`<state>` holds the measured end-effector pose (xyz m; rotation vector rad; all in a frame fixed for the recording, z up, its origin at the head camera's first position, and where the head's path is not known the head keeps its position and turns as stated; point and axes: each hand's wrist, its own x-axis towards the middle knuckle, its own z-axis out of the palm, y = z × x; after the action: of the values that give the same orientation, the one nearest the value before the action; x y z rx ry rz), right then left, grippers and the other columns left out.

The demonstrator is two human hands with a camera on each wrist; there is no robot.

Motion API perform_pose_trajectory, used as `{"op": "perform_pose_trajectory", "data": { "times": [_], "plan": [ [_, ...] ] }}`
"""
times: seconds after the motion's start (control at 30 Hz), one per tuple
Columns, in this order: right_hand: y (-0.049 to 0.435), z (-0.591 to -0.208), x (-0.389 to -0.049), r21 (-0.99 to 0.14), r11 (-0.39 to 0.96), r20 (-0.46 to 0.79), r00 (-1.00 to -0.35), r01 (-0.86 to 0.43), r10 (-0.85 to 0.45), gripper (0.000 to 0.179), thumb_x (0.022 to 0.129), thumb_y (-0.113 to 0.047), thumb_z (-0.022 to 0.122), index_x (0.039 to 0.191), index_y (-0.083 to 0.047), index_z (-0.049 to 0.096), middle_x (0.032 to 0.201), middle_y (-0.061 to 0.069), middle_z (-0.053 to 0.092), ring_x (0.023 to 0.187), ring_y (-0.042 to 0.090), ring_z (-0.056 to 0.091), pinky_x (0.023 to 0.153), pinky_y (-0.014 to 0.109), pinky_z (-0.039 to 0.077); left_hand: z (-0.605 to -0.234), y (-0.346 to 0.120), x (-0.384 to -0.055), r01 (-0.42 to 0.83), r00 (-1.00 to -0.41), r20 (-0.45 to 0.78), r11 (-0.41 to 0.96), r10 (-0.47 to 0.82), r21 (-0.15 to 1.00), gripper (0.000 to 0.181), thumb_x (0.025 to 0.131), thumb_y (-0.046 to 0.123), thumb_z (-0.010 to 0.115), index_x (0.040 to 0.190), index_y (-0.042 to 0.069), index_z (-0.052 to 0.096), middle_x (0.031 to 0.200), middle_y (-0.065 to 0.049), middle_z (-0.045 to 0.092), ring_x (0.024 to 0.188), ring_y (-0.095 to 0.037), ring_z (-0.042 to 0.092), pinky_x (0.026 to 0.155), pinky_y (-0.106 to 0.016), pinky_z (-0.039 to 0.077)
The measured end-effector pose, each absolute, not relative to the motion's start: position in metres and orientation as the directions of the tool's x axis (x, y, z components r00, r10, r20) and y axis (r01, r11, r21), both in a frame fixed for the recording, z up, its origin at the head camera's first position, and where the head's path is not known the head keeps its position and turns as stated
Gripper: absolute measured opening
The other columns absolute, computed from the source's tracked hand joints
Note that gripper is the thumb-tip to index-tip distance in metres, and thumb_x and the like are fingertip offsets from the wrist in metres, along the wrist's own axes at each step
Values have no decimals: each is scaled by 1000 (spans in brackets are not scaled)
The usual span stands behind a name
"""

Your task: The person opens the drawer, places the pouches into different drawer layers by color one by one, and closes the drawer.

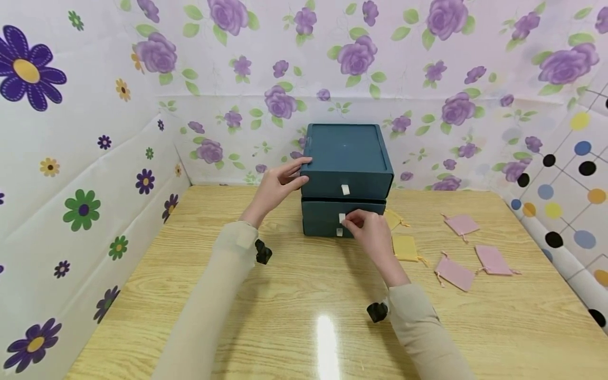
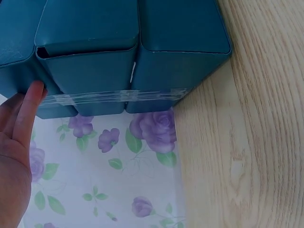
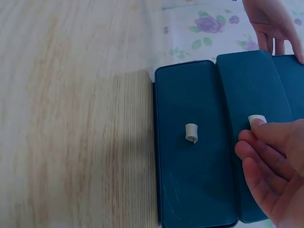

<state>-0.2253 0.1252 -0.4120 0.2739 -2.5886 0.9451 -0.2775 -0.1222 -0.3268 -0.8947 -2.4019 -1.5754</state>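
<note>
A dark blue-green drawer unit (image 1: 345, 150) stands against the back cloth, its stacked drawer fronts bearing small white pull tabs. My left hand (image 1: 279, 186) rests on the unit's upper left side, fingers extended along it; in the left wrist view its fingertips (image 2: 34, 92) touch the side near clear tape. My right hand (image 1: 372, 232) pinches the white pull tab (image 3: 257, 118) of the middle drawer (image 3: 251, 90) between thumb and fingers. Below it, the lower drawer's tab (image 3: 191, 133) is free. The top drawer's tab (image 1: 345, 189) is also untouched.
Right of the unit lie yellow drawstring pouches (image 1: 405, 248), one partly hidden behind my right hand. Several pink drawstring pouches (image 1: 455, 272) lie farther right on the wooden table (image 1: 294, 316). Flowered cloth (image 1: 237, 132) hangs behind, with patterned cloth at both sides.
</note>
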Motion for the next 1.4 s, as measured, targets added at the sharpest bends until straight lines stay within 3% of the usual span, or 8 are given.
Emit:
{"op": "perform_pose_trajectory", "data": {
  "times": [0.3, 0.83, 1.23, 1.4],
  "plan": [
    [126, -409, -223, -598, 744, 387, -920, -299, -59, 11, 91, -20, 73, 91, -9, 77, 85, 7, 76, 71, 19, 68, 66, 35, 58, -323, -122, -277, 509, -831, 375, 288, 411, 812, 47, 99, 19, 61, 145, 18, 52, 157, -8, 42, 139, -28, 49, 89, -39, 61],
    [128, -409, -229, -611, 714, 403, -911, -342, -91, 11, 90, -15, 73, 89, -5, 76, 86, 11, 76, 75, 23, 71, 70, 39, 61, -326, -121, -276, 520, -826, 395, 277, 401, 808, 47, 99, 17, 61, 145, 17, 53, 157, -9, 42, 138, -30, 50, 90, -40, 60],
    [128, -414, -224, -632, 698, 387, -918, -336, -91, 10, 90, -14, 73, 92, -5, 76, 89, 12, 76, 78, 22, 71, 72, 38, 61, -330, -120, -275, 500, -839, 386, 263, 383, 825, 47, 99, 19, 62, 144, 19, 53, 157, -9, 42, 138, -30, 50, 89, -49, 60],
    [128, -413, -221, -632, 700, 389, -917, -332, -83, 11, 90, -16, 73, 92, -5, 75, 89, 12, 76, 77, 23, 71, 72, 39, 62, -330, -119, -274, 507, -839, 394, 276, 375, 817, 47, 99, 20, 62, 145, 20, 53, 157, -9, 42, 138, -30, 50, 87, -46, 61]
  ]
}}
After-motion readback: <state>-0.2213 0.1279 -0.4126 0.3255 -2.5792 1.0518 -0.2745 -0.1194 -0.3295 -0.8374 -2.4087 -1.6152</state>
